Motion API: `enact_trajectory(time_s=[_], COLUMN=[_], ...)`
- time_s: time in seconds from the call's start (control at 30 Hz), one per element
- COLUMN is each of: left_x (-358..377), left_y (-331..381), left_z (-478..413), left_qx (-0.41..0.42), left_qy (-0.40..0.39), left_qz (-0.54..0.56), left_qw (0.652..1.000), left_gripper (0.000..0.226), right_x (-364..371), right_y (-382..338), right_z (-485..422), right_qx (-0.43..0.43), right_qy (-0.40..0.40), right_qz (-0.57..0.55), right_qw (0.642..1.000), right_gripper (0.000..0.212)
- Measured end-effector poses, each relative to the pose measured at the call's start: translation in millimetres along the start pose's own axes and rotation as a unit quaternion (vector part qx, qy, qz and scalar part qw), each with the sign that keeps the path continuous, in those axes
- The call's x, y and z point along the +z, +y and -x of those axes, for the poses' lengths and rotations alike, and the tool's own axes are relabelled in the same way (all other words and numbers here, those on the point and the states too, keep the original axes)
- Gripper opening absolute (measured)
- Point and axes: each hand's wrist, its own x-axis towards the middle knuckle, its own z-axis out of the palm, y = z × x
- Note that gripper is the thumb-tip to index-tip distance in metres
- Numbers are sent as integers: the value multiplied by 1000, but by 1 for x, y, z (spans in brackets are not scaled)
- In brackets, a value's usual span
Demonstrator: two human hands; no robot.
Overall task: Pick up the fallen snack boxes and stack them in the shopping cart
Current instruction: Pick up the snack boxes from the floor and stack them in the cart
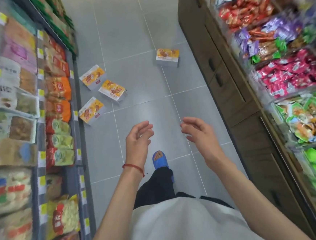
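Head view, looking down the aisle. My left hand [138,138] is out in front at mid-frame with the fingers loosely curled and relaxed, holding nothing. My right hand [196,131] is just beside it, palm turned toward the left one, fingers equally slack and empty. Neither hand touches anything. There is a red string bracelet [133,167] on my left wrist.

Four orange-and-white snack boxes lie on the grey tiled floor [127,27], all ahead of my hands and well apart from them. Three are grouped by the foot of the left shelf [56,90]. The nearest snack box [91,111] lies flat, face up, close to the shelf base. The middle snack box [112,91] is just beyond it and more toward the aisle centre. The upper-left snack box [93,80] is just beside the middle one, and I cannot tell if they touch. The far snack box [167,57] sits alone, further down the aisle on the right, near the wooden cabinet [226,88].

The left shelf holds bagged snacks with yellow price tags, blurred. On the right, clear bins [289,75] above the cabinet hold wrapped sweets in red, purple, pink and green. Below my hands are one blue slipper [160,159] on the tiles, a dark trouser leg [155,190] and my white shirt [180,228].
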Motion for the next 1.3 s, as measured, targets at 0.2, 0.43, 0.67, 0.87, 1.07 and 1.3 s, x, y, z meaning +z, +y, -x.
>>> enact_trajectory(time_s=[0.2, 0.43, 0.67, 0.87, 1.07, 1.3], left_x=[32, 94, 173, 230, 268, 295], left_y=[70, 138, 216, 277, 313, 353], left_z=[-116, -235, -352, -430, -523, -658], left_qx=[3, -8, -25, -10, -26, -69], left_qy=[-29, -37, -3, 9, -3, -41], left_qz=[-21, -39, -46, -37, -40, -70], left_qw=[999, 999, 999, 999, 999, 994], left_gripper=[22, 25, 21, 22, 21, 16], right_x=[15, 9, -13, -30, -28, 0], right_y=[-66, -133, -211, -274, -310, -350], right_z=[-108, -236, -386, -494, -593, -709], right_qx=[0, 0, 18, -2, 33, 70], right_qy=[38, 66, 39, -3, 18, 67], right_qz=[-23, -42, -8, 61, 59, 53], right_qw=[999, 997, 999, 998, 998, 994], right_gripper=[20, 21, 21, 20, 20, 19])
